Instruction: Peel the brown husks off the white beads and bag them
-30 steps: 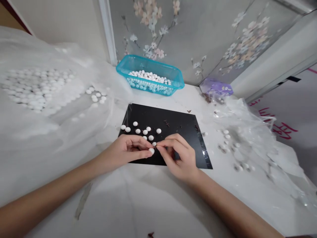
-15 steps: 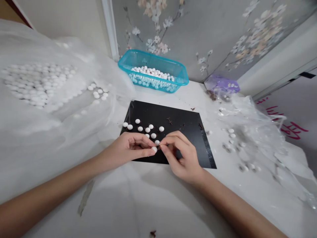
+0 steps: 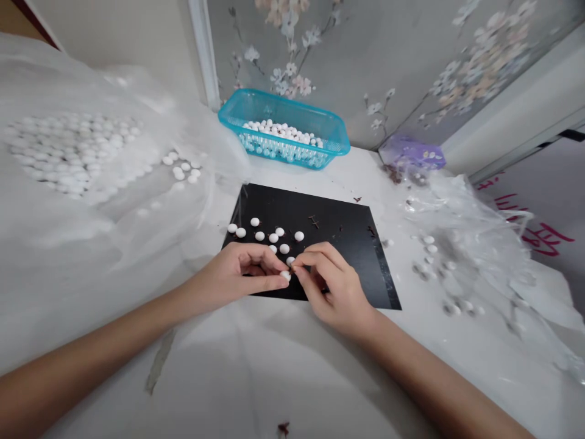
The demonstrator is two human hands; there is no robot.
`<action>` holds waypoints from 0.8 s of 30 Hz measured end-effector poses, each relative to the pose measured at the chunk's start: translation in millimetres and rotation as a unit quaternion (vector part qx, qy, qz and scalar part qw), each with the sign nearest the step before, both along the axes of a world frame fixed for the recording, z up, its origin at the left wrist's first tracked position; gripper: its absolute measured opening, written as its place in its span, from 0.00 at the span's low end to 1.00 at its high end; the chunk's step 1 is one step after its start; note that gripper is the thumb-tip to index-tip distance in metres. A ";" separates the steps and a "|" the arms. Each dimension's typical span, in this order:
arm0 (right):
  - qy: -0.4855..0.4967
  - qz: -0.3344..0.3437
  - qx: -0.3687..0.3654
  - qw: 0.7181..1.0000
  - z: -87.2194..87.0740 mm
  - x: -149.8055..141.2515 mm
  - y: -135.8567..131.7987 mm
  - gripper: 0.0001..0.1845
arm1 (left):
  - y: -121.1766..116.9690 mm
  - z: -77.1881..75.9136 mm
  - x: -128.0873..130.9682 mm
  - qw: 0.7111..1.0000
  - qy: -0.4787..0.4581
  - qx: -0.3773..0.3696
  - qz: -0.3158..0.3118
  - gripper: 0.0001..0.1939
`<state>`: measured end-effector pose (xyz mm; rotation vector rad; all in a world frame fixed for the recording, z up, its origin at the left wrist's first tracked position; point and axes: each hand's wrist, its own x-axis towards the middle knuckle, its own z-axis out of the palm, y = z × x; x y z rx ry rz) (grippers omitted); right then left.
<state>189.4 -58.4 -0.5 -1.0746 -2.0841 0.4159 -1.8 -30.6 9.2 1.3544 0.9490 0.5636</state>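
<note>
My left hand pinches a small white bead between thumb and forefinger at the near edge of a black mat. My right hand meets it from the right, its thumb and forefinger pinched at the same bead on something too small to make out. Several loose white beads lie on the mat just beyond my fingers. A few small dark bits are scattered further back on the mat.
A turquoise basket with many white beads stands at the back by the floral wall. A clear plastic bag full of beads fills the left. Crumpled plastic with stray beads lies right, behind it a purple container.
Both hands have stayed pinched together at the bead with only slight finger shifts. The view has tilted a little, so everything sits slightly higher and to the right.
</note>
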 end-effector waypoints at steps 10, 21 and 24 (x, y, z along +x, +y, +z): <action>-0.028 -0.035 0.028 0.999 -1.0 2.1 1.0 0.04 | -1.1 0.7 -1.2 1.000 0.013 -0.001 0.007 0.08; -0.003 -0.190 -0.105 0.976 -6.5 16.9 18.9 0.03 | -0.8 -3.1 -0.9 1.000 0.012 -0.007 0.013 0.10; -0.002 -0.182 -0.083 0.980 -3.7 17.5 18.6 0.03 | -0.9 -2.0 -0.2 1.000 0.009 -0.010 0.016 0.10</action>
